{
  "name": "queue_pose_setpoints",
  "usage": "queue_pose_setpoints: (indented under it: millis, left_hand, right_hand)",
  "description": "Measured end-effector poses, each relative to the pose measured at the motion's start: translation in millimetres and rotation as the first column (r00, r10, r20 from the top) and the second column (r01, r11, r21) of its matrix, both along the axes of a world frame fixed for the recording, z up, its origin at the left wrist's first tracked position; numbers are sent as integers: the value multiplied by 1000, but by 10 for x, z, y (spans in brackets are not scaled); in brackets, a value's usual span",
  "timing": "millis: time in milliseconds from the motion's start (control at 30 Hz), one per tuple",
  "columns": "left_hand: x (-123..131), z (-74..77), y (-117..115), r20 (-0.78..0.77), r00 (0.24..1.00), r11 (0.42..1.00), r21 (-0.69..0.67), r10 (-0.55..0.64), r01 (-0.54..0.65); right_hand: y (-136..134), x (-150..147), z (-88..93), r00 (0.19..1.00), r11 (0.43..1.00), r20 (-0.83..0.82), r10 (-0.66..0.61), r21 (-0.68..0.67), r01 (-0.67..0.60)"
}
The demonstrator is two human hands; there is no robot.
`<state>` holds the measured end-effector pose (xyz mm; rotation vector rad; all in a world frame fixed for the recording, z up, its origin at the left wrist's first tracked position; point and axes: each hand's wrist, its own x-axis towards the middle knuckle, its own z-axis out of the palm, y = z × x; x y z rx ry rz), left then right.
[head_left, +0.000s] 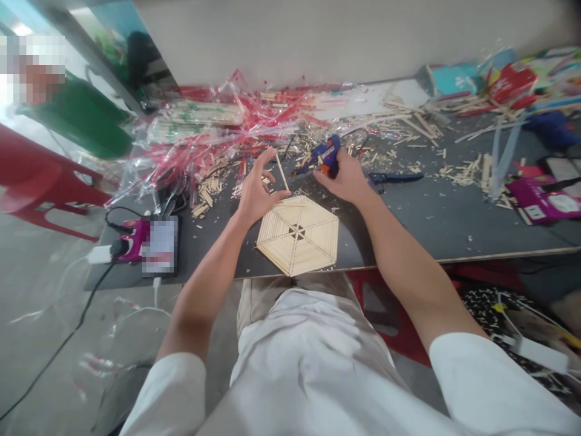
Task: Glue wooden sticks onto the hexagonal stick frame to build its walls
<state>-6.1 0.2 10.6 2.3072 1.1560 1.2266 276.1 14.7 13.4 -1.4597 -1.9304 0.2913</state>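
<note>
A flat hexagon made of thin wooden sticks (298, 234) lies on the dark table (431, 212) near its front edge. Just above its far left side, my left hand (256, 192) pinches a single thin wooden stick (282, 172) between thumb and fingertips, held nearly upright. My right hand (345, 175) grips a blue glue gun (325, 156), whose nozzle points left toward the stick. The gun's tip sits a short way right of the stick, not touching it.
Loose sticks and offcuts (463, 172) litter the table, with red-and-clear plastic wrapping (218, 130) piled at the back left. A purple device (136, 245) with cables sits at the left end, and purple boxes (542, 203) at the right. A red chair (40, 181) stands on the left.
</note>
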Motion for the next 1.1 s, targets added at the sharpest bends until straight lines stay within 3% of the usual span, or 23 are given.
queue_pose_setpoints:
  millis: [200, 500, 1100]
  left_hand:
    - [2, 16, -8, -14, 1000, 1000, 2, 9, -9]
    - [3, 9, -18, -57, 998, 1000, -3, 8, -9]
    - [18, 17, -36, -73, 997, 1000, -14, 20, -21]
  right_hand:
    - [4, -6, -5, 996, 998, 65, 61, 6, -62]
    - [37, 7, 11, 992, 998, 123, 37, -47, -31]
    - [39, 50, -2, 996, 998, 78, 37, -59, -32]
